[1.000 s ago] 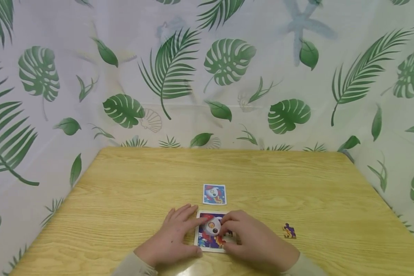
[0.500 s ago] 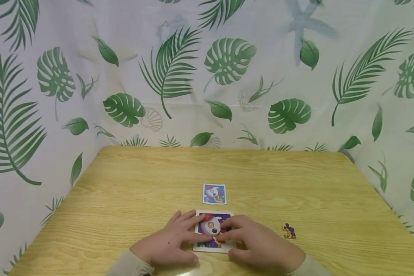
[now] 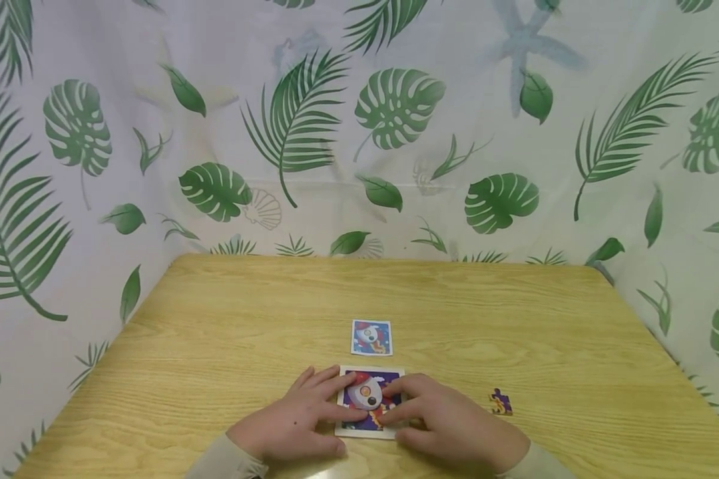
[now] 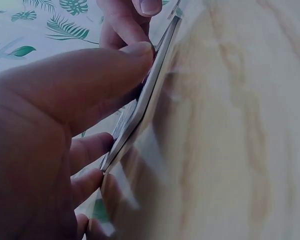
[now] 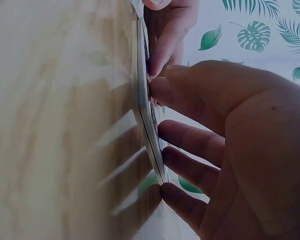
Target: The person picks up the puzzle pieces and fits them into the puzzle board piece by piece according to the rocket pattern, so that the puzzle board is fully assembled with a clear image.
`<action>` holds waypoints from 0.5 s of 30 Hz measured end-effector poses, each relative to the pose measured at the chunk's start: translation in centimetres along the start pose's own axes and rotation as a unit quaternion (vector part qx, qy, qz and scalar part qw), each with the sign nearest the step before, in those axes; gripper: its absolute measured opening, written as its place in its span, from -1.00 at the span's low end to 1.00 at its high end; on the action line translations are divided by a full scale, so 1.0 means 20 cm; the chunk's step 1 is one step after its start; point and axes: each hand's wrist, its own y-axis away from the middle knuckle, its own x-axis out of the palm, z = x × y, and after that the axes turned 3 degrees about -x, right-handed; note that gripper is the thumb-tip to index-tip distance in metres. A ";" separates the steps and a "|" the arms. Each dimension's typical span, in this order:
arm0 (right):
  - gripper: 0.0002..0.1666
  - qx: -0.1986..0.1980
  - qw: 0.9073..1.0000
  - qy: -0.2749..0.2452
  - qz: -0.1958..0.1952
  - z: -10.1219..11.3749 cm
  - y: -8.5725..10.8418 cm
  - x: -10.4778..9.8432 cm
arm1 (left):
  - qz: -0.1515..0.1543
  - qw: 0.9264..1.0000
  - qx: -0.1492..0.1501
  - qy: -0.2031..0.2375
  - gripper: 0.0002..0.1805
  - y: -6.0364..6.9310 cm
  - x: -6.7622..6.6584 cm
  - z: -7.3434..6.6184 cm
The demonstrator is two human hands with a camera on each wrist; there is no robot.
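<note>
A square jigsaw puzzle tray [image 3: 364, 434] with a pale rim lies flat near the table's front. Its rocket picture [image 3: 365, 394] shows between my hands; the right part is covered. My left hand [image 3: 296, 422] rests over the left side, index finger stretched onto the picture and thumb near the front corner. My right hand [image 3: 449, 419] touches the right side with its fingertips, fingers slightly bent. Both wrist views show the thin tray edge [image 4: 140, 110] from the side, with fingertips on it. To the right lies a loose purple and orange puzzle piece [image 3: 500, 403].
Behind the tray lies a small square card [image 3: 371, 338] with the same rocket picture. The wood-grain table [image 3: 245, 313] reaches back to a white curtain [image 3: 329, 226] printed with green leaves.
My right fingers have shifted from a gathered pose at the tray's lower right to lying spread on it. My left index finger has moved lower across the picture.
</note>
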 end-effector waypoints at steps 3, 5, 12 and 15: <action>-0.66 0.001 1.000 -0.001 -0.004 0.00 0.00 0.00 | -0.004 1.000 -0.002 -0.002 -0.43 -0.01 0.00 0.00; -0.66 -0.001 1.000 -0.003 -0.007 0.00 -0.01 0.01 | -0.008 1.000 -0.005 -0.006 -0.43 -0.01 0.01 0.00; -0.65 -0.022 0.999 -0.005 -0.031 -0.02 -0.01 0.02 | -0.015 1.000 -0.002 -0.016 -0.43 -0.02 0.01 0.01; -0.66 -0.016 0.999 -0.011 -0.039 -0.04 0.00 0.01 | -0.015 1.000 0.006 -0.024 -0.46 -0.01 0.01 0.01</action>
